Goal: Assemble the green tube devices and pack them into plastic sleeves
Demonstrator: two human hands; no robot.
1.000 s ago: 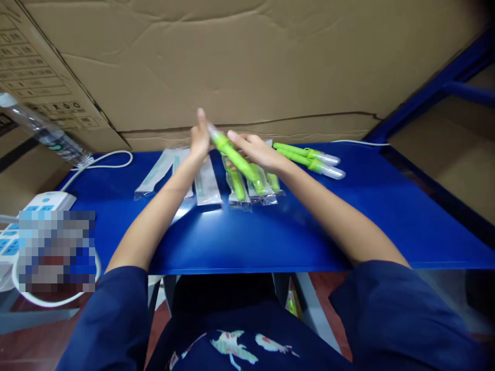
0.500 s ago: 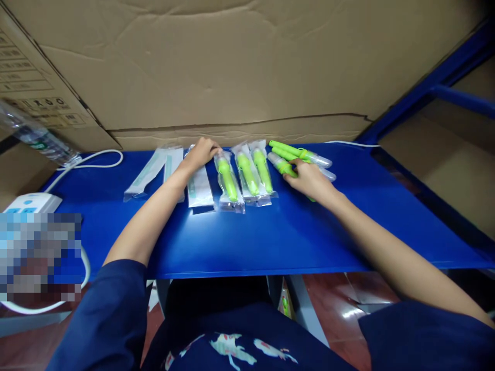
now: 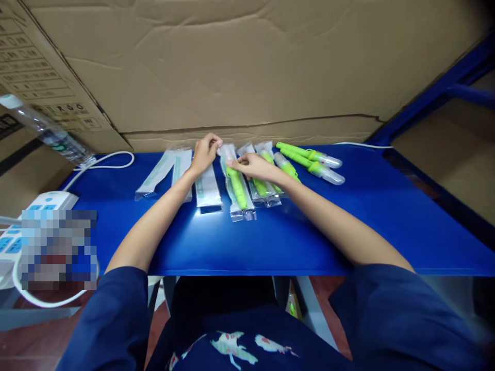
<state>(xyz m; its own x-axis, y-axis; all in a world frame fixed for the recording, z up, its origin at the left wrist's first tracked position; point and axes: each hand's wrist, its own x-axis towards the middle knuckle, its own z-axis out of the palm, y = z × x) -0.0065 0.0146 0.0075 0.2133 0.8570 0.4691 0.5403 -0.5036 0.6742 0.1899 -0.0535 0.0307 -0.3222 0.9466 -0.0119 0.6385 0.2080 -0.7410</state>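
A lime-green stick with a clear cap lies in a clear plastic bag (image 3: 242, 193) at the middle of the table. My left hand (image 3: 207, 153) is closed at the bag's upper left end, pinching its edge. From the right, my right hand (image 3: 256, 167) reaches over, its fingers closed on the bag's upper part near the cap. Partly under that hand lie two more bagged green sticks (image 3: 263, 189). Just beyond it rests a loose green stick (image 3: 286, 166), its clear cap pointing up and left. Flat bags with white inserts (image 3: 209, 189) lie left of the middle bag.
Two loose capped green sticks (image 3: 312, 164) lie at the back right of the blue table (image 3: 371, 221). Cardboard (image 3: 247, 67) walls off the back. At left are a plastic bottle (image 3: 58, 139), a white power strip (image 3: 58, 200) and its cable.
My right hand has let go of a loose green stick and moved left onto the middle bagged one. My left hand stays at that bag's upper end. The view has shifted slightly.
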